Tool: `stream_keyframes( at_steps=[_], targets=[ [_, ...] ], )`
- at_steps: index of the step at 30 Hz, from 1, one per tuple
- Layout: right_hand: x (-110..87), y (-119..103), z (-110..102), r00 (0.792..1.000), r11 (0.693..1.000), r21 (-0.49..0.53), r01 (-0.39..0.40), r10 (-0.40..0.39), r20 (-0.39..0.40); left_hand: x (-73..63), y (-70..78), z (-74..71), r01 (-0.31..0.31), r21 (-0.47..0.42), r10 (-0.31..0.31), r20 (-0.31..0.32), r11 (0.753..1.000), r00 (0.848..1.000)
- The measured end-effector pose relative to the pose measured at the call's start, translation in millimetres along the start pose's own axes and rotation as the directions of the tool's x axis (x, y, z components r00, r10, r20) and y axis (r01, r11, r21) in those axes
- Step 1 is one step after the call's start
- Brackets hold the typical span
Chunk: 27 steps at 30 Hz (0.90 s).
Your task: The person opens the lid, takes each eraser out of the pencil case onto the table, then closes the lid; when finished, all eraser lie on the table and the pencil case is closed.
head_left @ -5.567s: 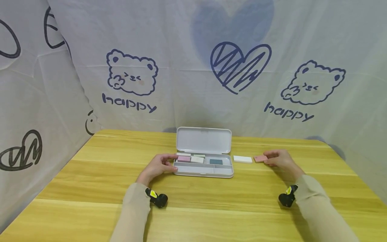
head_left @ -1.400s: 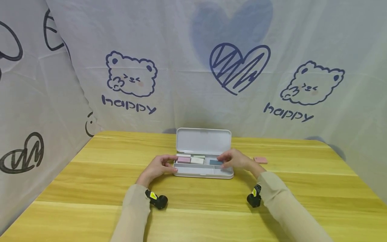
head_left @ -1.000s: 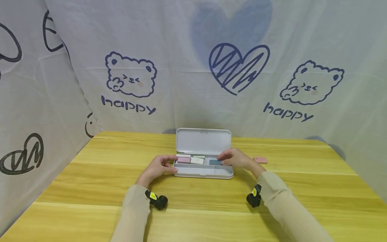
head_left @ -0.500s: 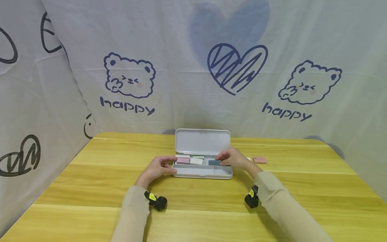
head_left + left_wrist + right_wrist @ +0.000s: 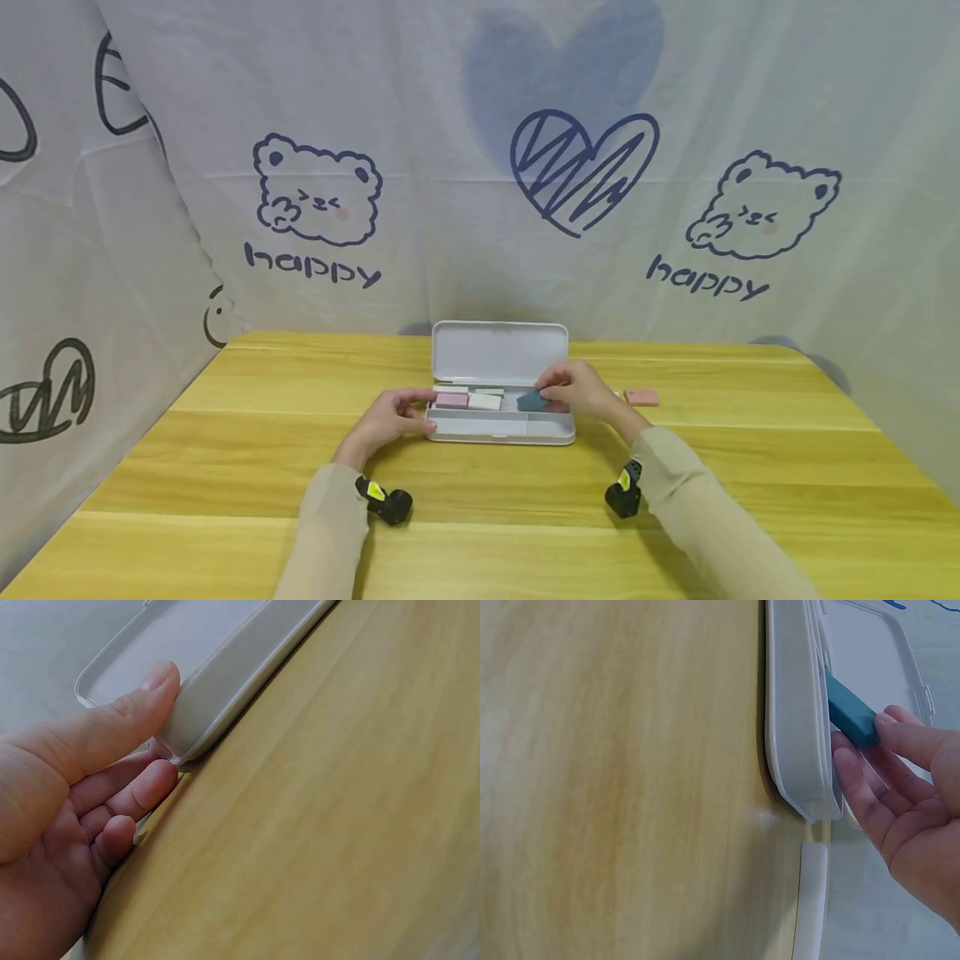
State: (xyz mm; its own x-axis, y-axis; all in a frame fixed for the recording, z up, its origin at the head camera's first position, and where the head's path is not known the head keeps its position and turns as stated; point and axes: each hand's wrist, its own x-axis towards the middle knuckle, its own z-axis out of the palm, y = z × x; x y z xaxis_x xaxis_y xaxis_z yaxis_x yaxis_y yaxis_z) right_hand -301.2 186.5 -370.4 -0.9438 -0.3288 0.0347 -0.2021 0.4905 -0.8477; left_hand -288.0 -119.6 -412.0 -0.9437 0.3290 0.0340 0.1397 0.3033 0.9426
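A white pencil case (image 5: 480, 426) stands with its lid (image 5: 501, 352) up. My left hand (image 5: 384, 423) holds its left end, thumb on the front rim in the left wrist view. My right hand (image 5: 581, 392) pinches a teal eraser (image 5: 849, 711) at the case's right end. That eraser is tilted, its held end raised. At the left of the back compartment lie a purple eraser (image 5: 452, 400), a white eraser (image 5: 485, 402), a pale green block (image 5: 490, 391) and a white block (image 5: 452, 389).
A pink eraser (image 5: 641, 397) lies on the wooden table (image 5: 480, 533) right of the case. A white eraser (image 5: 811, 900) rests beside the case's right end, mostly hidden by the right hand in the head view. A printed cloth (image 5: 420, 208) hangs behind.
My right hand has left the pink eraser on the table, moved left to the case and taken the teal eraser, now tilted up. My left hand keeps its hold.
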Motion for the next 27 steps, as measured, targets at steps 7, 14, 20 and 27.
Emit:
stream_keyframes(
  at_steps=[7,14,20,27],
  targets=[
    [-2.9,0.7,-3.0,0.999,1.0,0.018,0.013,-0.013,-0.033,-0.7,0.6,0.2,-0.004,-0.001,0.004,0.0,1.0,1.0],
    [-5.9,4.1,-8.7,0.998,0.994,0.108,0.029,-0.023,-0.056,-0.6,0.3,-0.2,-0.006,0.002,0.006,0.003,1.0,1.0],
    [-12.8,6.7,-15.2,0.998,0.978,0.206,0.033,-0.022,-0.054,-0.5,0.7,-0.1,-0.009,0.006,0.009,0.0,1.0,1.0],
    [-21.8,13.2,-25.7,0.998,0.966,0.259,0.002,0.014,-0.06,0.3,-0.4,0.3,-0.013,-0.003,0.013,0.007,1.0,1.0]
  ],
)
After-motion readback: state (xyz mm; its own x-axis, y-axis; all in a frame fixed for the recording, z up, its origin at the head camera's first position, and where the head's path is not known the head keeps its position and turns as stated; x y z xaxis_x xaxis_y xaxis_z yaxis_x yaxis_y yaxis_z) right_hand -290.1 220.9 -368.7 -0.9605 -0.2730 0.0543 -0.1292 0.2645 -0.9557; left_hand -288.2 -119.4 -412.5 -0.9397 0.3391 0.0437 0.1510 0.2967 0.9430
